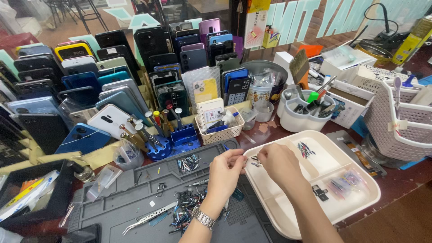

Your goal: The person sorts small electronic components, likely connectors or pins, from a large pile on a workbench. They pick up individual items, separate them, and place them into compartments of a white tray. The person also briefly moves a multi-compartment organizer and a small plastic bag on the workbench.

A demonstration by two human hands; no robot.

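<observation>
Bright, even indoor light, soft shadows, mild glare on the white tray [360,198], wide-angle bending at the edges

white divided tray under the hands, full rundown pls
The tray is a cream-white, glossy, plastic-looking dish with rounded corners and raised ribs splitting it into several compartments. It lies flat on the dark red table, its left edge overlapping the grey mat. One far compartment holds a small dark cluster of parts; the right one holds small dark and pinkish parts. The right hand hovers over its left end, the left hand just beside it, both pinching tiny parts.
</observation>
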